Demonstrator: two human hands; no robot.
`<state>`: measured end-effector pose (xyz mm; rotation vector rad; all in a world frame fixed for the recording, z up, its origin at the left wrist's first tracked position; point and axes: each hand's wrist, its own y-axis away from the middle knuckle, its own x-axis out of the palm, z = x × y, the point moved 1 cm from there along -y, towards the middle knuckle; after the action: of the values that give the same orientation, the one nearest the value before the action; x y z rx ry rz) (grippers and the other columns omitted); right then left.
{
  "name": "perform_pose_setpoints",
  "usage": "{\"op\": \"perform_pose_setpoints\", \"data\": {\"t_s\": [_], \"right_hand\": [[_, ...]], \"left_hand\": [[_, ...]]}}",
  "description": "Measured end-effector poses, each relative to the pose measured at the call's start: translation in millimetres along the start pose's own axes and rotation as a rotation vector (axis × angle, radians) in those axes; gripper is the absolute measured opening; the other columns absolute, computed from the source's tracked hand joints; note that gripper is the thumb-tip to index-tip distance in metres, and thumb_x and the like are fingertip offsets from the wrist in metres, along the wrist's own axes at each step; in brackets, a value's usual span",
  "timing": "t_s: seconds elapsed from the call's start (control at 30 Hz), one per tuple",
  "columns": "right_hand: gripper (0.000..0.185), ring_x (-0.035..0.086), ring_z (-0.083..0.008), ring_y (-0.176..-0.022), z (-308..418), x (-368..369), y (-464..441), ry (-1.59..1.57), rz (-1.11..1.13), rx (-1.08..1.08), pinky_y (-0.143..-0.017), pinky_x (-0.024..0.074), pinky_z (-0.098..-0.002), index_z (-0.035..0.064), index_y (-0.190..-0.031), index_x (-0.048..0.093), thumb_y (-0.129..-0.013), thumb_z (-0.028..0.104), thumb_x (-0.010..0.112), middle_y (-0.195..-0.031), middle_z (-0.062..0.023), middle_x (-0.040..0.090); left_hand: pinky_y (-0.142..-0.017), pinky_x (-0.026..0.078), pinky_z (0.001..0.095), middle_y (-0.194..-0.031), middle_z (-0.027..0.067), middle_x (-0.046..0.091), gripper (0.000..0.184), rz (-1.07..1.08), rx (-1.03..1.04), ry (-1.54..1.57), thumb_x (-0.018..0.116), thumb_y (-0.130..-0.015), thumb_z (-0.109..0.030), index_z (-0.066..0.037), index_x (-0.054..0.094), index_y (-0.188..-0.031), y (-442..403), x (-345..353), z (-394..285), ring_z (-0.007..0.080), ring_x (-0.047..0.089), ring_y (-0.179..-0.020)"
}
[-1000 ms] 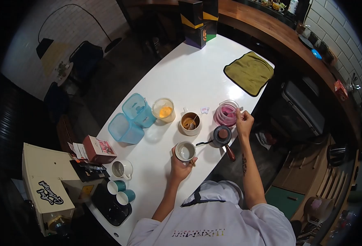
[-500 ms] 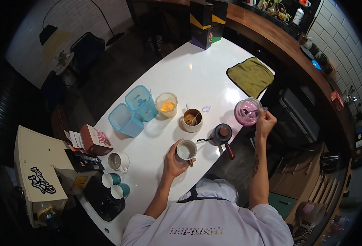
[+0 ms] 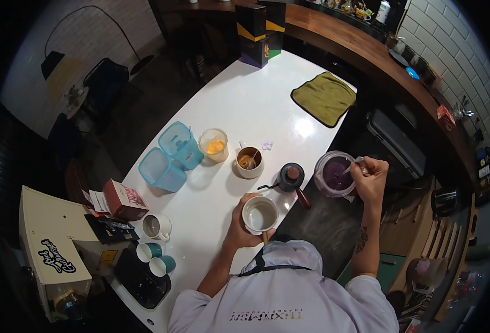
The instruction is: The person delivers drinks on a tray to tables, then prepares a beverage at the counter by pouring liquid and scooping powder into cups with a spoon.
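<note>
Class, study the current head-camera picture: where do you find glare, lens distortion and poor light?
Head view: a white glare patch on the glossy white tabletop, just below and left of the olive-green, dark-edged cloth; head view: fisheye bending along the brown wooden counter, corners black; head view: gloom around the dark chair at left.

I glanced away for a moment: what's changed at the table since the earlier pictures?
The right hand has carried the purple container past the right edge of the table, nearer the person. The left hand has drawn its cup slightly the same way. Neither hand let go or took hold of anything. The pot, the mug with the spoon and the green cloth stayed put.
</note>
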<state>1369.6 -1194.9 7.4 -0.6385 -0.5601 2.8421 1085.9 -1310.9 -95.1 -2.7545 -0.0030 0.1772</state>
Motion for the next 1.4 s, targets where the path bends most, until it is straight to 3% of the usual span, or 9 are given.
{"op": "perform_pose_setpoints", "data": {"t_s": [0.1, 0.17, 0.3, 0.4, 0.53, 0.77, 1.1, 1.33, 1.4], "right_hand": [[0.039, 0.029, -0.0019, -0.052, 11.3, 0.4, 7.6, 0.022, 0.082, -0.03, -0.045, 0.0188, -0.0269, 0.0037, -0.051, 0.031, -0.061, 0.009, 0.068, -0.051, 0.0048, 0.029], [0.037, 0.029, -0.0015, -0.052, 23.1, -0.8, 11.8, 0.073, 0.129, -0.09, -0.046, 0.0195, -0.0257, 0.0043, -0.053, 0.03, -0.063, 0.002, 0.066, -0.052, 0.0054, 0.032], [0.038, 0.031, -0.0095, -0.046, 43.7, 7.8, 15.7, 0.104, 0.197, -0.202, -0.045, 0.0218, -0.029, 0.0009, -0.052, 0.032, -0.055, 0.006, 0.069, -0.048, -0.0028, 0.034], [0.029, 0.048, -0.0252, -0.046, 59.2, 9.2, 16.1, 0.262, 0.33, -0.268, -0.049, 0.0405, -0.0362, -0.0011, -0.053, 0.055, -0.052, 0.022, 0.072, -0.049, -0.013, 0.05], [0.027, 0.054, -0.0302, -0.052, 74.2, 14.8, 15.9, 0.349, 0.414, -0.387, -0.058, 0.0477, -0.0387, 0.0005, -0.057, 0.062, -0.057, 0.026, 0.068, -0.053, -0.0142, 0.055], [0.029, 0.05, -0.0268, -0.05, 76.4, 25.5, 14.7, 0.406, 0.467, -0.533, -0.057, 0.0438, -0.0364, 0.0011, -0.051, 0.055, -0.054, 0.024, 0.072, -0.052, -0.0108, 0.053], [0.028, 0.058, -0.0303, -0.058, 90.3, 26.3, 6.7, 0.543, 0.608, -0.569, -0.062, 0.0468, -0.039, 0.0044, -0.058, 0.064, -0.059, 0.031, 0.072, -0.059, -0.0131, 0.059], [0.027, 0.059, -0.0322, -0.061, 95.1, 22.5, 1.9, 0.543, 0.633, -0.554, -0.062, 0.0473, -0.041, 0.0067, -0.059, 0.064, -0.063, 0.032, 0.073, -0.062, -0.014, 0.06], [0.027, 0.059, -0.0322, -0.061, 95.1, 21.5, 1.4, 0.559, 0.633, -0.557, -0.063, 0.0472, -0.0408, 0.0067, -0.059, 0.064, -0.063, 0.032, 0.073, -0.062, -0.0138, 0.06]], "left_hand": [[-0.094, 0.048, 0.0363, -0.114, 0.0128, 0.061, 0.08, 0.068, -0.026, 0.074, 0.085, -0.064, -0.017, -0.002, 0.041, -0.129, -7.6, 16.0, 0.3, 0.0219, 0.061, -0.107], [-0.09, 0.05, 0.0362, -0.108, 0.0133, 0.063, 0.08, 0.059, -0.016, 0.07, 0.088, -0.06, -0.015, -0.002, 0.045, -0.126, -12.7, 23.8, -3.4, 0.0239, 0.065, -0.1], [-0.088, 0.052, 0.036, -0.108, 0.0133, 0.064, 0.079, 0.069, 0.008, 0.002, 0.087, -0.06, -0.011, -0.003, 0.045, -0.126, -17.5, 35.3, -6.5, 0.0255, 0.066, -0.099], [-0.088, 0.052, 0.0365, -0.109, 0.0136, 0.064, 0.078, 0.073, -0.02, -0.006, 0.087, -0.06, -0.01, -0.003, 0.046, -0.125, -17.6, 41.8, -5.8, 0.026, 0.066, -0.1], [-0.088, 0.053, 0.0367, -0.111, 0.0139, 0.064, 0.077, 0.065, -0.019, -0.04, 0.087, -0.06, -0.011, -0.003, 0.047, -0.125, -16.9, 45.3, -6.0, 0.0264, 0.066, -0.101], [-0.093, 0.05, 0.037, -0.114, 0.0142, 0.061, 0.081, 0.095, -0.031, -0.045, 0.087, -0.062, -0.014, -0.003, 0.043, -0.129, -14.1, 50.5, -0.8, 0.0253, 0.062, -0.107], [-0.095, 0.049, 0.0366, -0.118, 0.0148, 0.058, 0.082, 0.088, -0.1, -0.011, 0.088, -0.063, -0.015, -0.002, 0.042, -0.13, -13.5, 50.8, -1.9, 0.0245, 0.06, -0.111], [-0.095, 0.049, 0.0364, -0.119, 0.0137, 0.057, 0.08, 0.081, -0.091, 0.027, 0.087, -0.064, -0.015, -0.003, 0.043, -0.13, -14.0, 50.8, 3.5, 0.0237, 0.06, -0.111], [-0.091, 0.051, 0.0361, -0.113, 0.0134, 0.063, 0.079, 0.014, -0.03, 0.006, 0.088, -0.06, -0.014, -0.002, 0.047, -0.127, -15.0, 51.6, 3.0, 0.0253, 0.065, -0.102]]}}
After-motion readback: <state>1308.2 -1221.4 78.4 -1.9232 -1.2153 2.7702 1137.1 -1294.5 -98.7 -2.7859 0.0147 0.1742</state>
